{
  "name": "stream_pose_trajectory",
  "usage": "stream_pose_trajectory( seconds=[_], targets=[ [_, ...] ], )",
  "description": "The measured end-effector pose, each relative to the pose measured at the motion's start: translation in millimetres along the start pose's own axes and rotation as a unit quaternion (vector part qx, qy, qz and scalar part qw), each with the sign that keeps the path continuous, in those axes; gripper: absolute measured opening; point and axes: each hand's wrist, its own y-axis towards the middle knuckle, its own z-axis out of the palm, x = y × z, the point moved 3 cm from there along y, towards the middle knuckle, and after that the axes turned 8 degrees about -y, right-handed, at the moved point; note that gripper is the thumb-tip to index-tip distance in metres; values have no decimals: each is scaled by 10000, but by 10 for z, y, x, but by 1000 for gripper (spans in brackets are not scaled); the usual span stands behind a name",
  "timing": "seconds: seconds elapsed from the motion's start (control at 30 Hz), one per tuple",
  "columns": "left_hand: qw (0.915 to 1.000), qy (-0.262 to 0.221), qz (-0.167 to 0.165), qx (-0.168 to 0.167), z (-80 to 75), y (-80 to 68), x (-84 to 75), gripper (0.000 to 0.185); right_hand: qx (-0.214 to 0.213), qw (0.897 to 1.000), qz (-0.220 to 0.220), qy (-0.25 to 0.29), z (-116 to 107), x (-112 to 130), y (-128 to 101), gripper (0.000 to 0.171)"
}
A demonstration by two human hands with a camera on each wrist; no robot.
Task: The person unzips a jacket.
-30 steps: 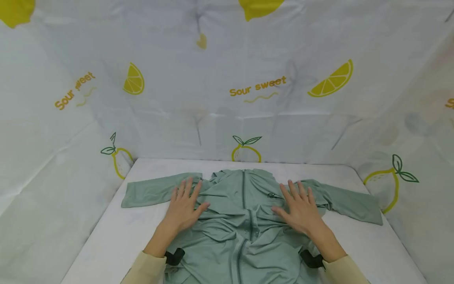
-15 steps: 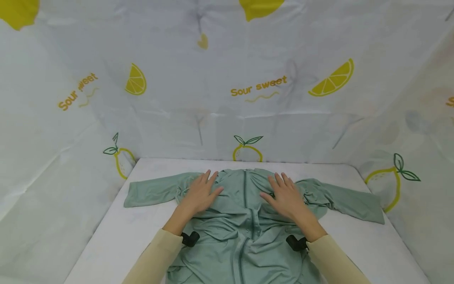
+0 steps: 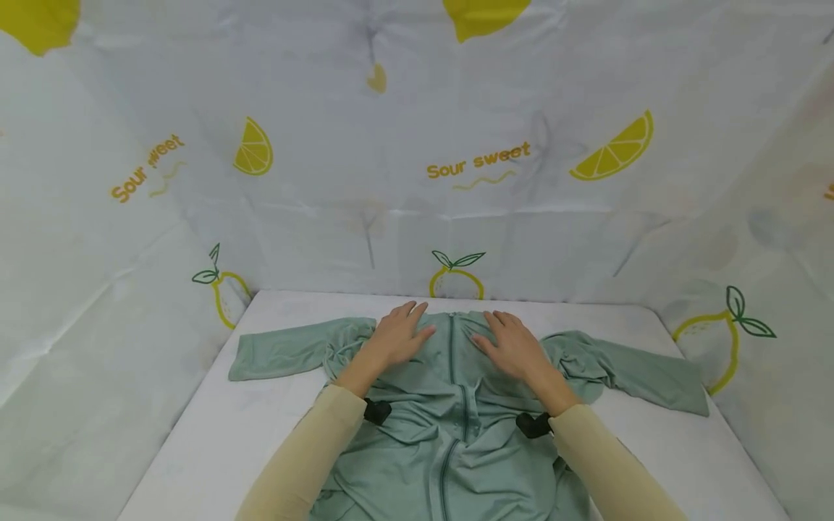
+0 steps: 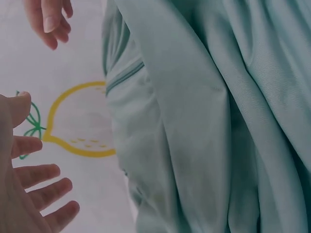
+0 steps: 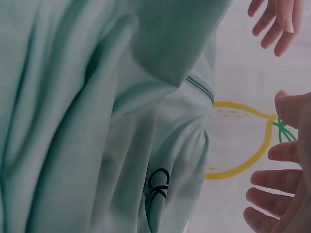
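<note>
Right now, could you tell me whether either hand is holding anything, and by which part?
Nothing is held. The left hand and the right hand lie with straight fingers near the collar of the green jacket, one each side of its zip.

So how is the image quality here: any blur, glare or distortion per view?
Head view: even soft light, no glare, edges bowed by the wide lens, green jacket sharp. Left wrist view: close, soft, left hand blurred. Right wrist view: same softness, right hand blurred, fabric folds dim.
</note>
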Motion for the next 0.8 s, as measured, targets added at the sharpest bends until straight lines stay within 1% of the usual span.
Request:
stream_pose_trajectory(
  seconds=[0.17, 0.2, 0.3, 0.4, 0.53, 0.63, 0.8],
  targets=[
    [9999, -116, -34, -104, 79, 166, 75, 59, -23, 9997, 72, 229, 62, -22, 148, 60],
    [9998, -188, -58, -101, 94, 193, 90, 58, -11, 9996, 93, 283, 78, -27, 182, 59],
    [9980, -609, -175, -64, 145, 282, 141, 56, 56, 9984, 224, 509, 123, -37, 280, 56],
    [9920, -1201, -394, -35, 197, 363, 200, 53, 204, 9967, 297, 732, 194, -45, 382, 54],
    [9802, -1825, -758, -160, 242, 449, 269, 49, 424, 9946, 294, 902, 309, -55, 506, 52],
    [9763, -1965, -875, -247, 292, 519, 299, 45, 465, 9935, 319, 987, 392, -81, 570, 50],
    [9803, -1706, -961, -243, 434, 605, 312, 39, 365, 9920, 399, 1140, 500, -137, 617, 42]
  ],
)
